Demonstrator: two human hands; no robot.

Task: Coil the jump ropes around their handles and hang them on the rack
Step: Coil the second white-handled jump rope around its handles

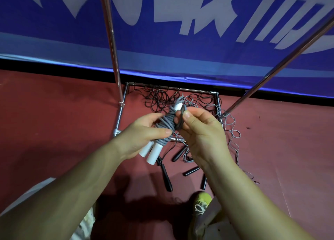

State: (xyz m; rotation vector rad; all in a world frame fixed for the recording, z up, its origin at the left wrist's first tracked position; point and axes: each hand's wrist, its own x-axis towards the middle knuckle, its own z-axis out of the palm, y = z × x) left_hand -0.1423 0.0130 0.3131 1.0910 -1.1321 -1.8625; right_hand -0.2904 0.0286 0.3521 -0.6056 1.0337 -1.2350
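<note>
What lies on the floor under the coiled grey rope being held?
Under the grey rope, loose black ropes, grey ropes and black handles lie on the red floor. The hands and bundle cover what lies directly beneath.

Both forearms are bare from elbow to wrist, with no sleeve, watch or band on either; the left hand (142,133) and the right hand (200,131) wear no gloves or rings, and the nails are short and plain; below the forearms, pale off-white trousers (85,225) cover the legs; just right of them sits a yellow-green shoe (203,201) with white laces.
</note>
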